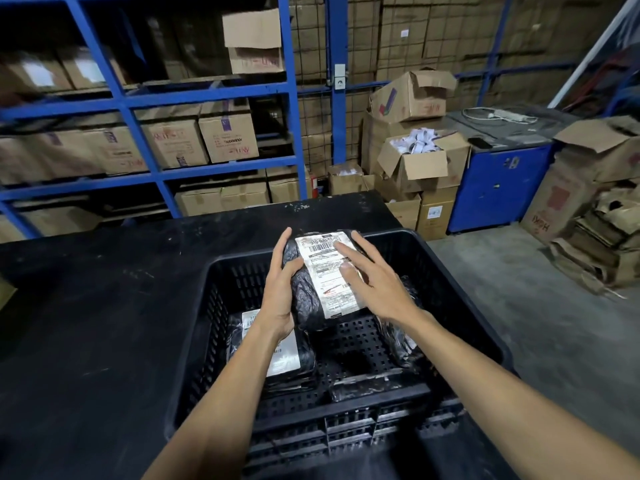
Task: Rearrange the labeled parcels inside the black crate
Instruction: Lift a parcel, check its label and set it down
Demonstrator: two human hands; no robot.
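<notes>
A black parcel with a white label is held above the far half of the crate. It is gripped along its left edge by the left hand; the right hand is laid open and flat on the label. A second parcel, partly hidden by the left forearm, lies at the crate's left. A third is largely covered by the right arm. The label text cannot be read fully.
</notes>
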